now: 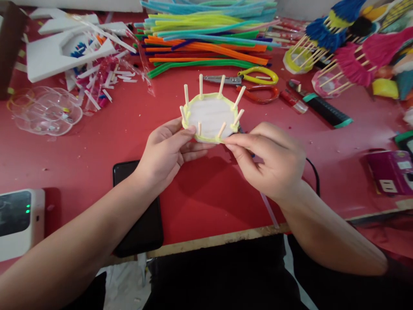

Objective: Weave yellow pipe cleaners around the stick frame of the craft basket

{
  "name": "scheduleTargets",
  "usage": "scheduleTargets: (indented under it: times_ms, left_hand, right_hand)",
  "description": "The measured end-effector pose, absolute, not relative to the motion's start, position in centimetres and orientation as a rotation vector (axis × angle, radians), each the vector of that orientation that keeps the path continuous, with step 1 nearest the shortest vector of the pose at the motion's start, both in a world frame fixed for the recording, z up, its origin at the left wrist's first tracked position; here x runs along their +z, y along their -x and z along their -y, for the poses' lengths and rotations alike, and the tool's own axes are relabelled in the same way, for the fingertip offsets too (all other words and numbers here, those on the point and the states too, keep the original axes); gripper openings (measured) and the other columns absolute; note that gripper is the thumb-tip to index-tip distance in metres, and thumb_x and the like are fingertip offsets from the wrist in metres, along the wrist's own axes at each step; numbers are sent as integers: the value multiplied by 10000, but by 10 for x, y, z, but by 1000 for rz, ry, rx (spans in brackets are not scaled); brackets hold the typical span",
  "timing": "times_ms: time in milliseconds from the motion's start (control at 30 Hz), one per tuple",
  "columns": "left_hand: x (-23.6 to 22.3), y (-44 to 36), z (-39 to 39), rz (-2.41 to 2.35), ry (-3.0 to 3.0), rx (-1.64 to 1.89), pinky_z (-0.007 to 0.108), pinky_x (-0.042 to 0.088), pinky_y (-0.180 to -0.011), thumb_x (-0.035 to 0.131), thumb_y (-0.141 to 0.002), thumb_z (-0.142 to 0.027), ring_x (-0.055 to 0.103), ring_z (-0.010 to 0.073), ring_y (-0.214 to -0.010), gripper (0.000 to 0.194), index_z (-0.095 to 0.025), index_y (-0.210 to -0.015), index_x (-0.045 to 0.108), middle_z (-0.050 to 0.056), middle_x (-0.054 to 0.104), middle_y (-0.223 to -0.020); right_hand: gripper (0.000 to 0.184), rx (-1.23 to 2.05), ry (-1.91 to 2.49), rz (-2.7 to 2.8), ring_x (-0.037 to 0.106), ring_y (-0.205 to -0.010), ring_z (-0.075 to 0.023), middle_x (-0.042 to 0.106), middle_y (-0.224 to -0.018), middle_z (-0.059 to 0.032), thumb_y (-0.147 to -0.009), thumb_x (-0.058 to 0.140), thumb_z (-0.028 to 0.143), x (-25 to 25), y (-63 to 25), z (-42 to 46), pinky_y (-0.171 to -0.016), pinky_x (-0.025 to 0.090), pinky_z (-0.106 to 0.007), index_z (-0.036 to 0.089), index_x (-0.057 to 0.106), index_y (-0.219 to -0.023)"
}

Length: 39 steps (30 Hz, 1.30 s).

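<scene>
I hold a small white disc [209,114] above the red table [97,142]. Several short wooden sticks stand up around its rim, and a yellow-green fuzzy pipe cleaner [226,100] runs along the edge. My left hand [166,150] grips the disc's near left edge, thumb on top and fingers beneath. My right hand [267,157] pinches the near right edge, thumb and forefinger closed on the pipe cleaner by a stick.
A pile of coloured pipe cleaners [206,38] lies at the back. Yellow-handled pliers [245,77], red scissors [258,92] and a black-and-teal tool [322,110] lie beyond the disc. Finished tasselled pieces [342,47] sit far right, white foam pieces [61,49] far left. A black phone [138,211] lies under my left wrist.
</scene>
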State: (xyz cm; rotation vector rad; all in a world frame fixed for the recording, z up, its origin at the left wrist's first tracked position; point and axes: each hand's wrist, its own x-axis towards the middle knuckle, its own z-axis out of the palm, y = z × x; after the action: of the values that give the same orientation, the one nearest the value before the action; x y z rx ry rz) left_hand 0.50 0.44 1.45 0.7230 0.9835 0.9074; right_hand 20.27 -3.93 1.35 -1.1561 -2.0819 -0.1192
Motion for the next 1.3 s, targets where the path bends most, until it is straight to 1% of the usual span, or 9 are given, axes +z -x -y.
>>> scheduleTargets:
  times_ms: [233, 433, 600, 767, 900, 967, 1133, 1200, 1300]
  left_hand:
    - [15, -4, -5, -1024, -783, 928, 252, 663, -723, 630, -889, -147, 784, 152, -696, 209, -147, -1074, 726, 34, 790, -840]
    - [15, -5, -2, -1068, -789, 964, 206, 644, -672, 670, -888, -153, 773, 124, -661, 329, -173, -1213, 624, 8, 790, -862]
    - [16, -4, -2, -1049, -783, 978, 209, 641, -662, 662, -917, -185, 788, 139, -696, 230, -185, -1138, 600, 9, 782, -879]
    - [18, -4, -3, -1015, -771, 976, 229, 652, -675, 649, -910, -161, 787, 146, -677, 182, -188, -1080, 592, 1, 771, -848]
    - [19, -5, -3, -974, -752, 965, 232, 656, -680, 637, -911, -133, 797, 154, -704, 132, -200, -990, 554, -7, 768, -842]
    - [20, -7, -3, -955, -732, 953, 235, 659, -681, 612, -925, -113, 797, 154, -706, 124, -202, -974, 541, -10, 762, -828]
    - [24, -8, -2, -951, -699, 928, 241, 666, -694, 602, -911, -74, 791, 144, -711, 167, -211, -998, 561, -17, 752, -842]
    - [24, -7, -2, -951, -700, 926, 245, 668, -693, 626, -897, -80, 783, 137, -696, 229, -220, -1074, 585, -18, 752, -877]
    - [24, -7, -1, -959, -719, 928, 263, 670, -705, 664, -879, -96, 771, 129, -673, 356, -226, -1203, 603, -16, 746, -902]
  right_hand:
    - [92, -24, 1209, 1934, 558, -575, -111, 638, -675, 8, -924, 670, 151, 13, -199, 38, -543, 472, -250, 212, 725, -884]
    - [97, 61, 1257, 1899, 598, -584, -121, 675, -657, 9, -916, 682, 176, 15, -198, 38, -566, 495, -259, 224, 736, -851]
    - [72, 258, 1355, 1765, 632, -606, -118, 728, -722, 1, -908, 709, 225, 15, -195, 42, -581, 509, -257, 218, 775, -880]
    - [130, 460, 1421, 1662, 654, -600, -134, 779, -776, -5, -907, 709, 254, 18, -193, 44, -541, 505, -268, 247, 825, -966]
    - [138, 618, 1438, 1551, 707, -687, -155, 805, -846, 0, -894, 720, 256, 18, -192, 45, -585, 558, -269, 266, 835, -969]
    - [130, 672, 1444, 1520, 675, -637, -136, 785, -783, 16, -890, 727, 268, 17, -193, 44, -559, 546, -254, 266, 835, -960]
    - [98, 653, 1400, 1527, 488, -463, -87, 622, -563, 59, -883, 731, 270, 14, -194, 44, -420, 413, -216, 268, 827, -901]
    - [99, 606, 1397, 1549, 480, -460, -92, 606, -554, 57, -890, 721, 260, 14, -193, 45, -411, 402, -222, 266, 820, -882]
    - [102, 559, 1404, 1568, 508, -474, -105, 647, -585, 43, -899, 713, 262, 14, -191, 46, -420, 427, -235, 260, 810, -870]
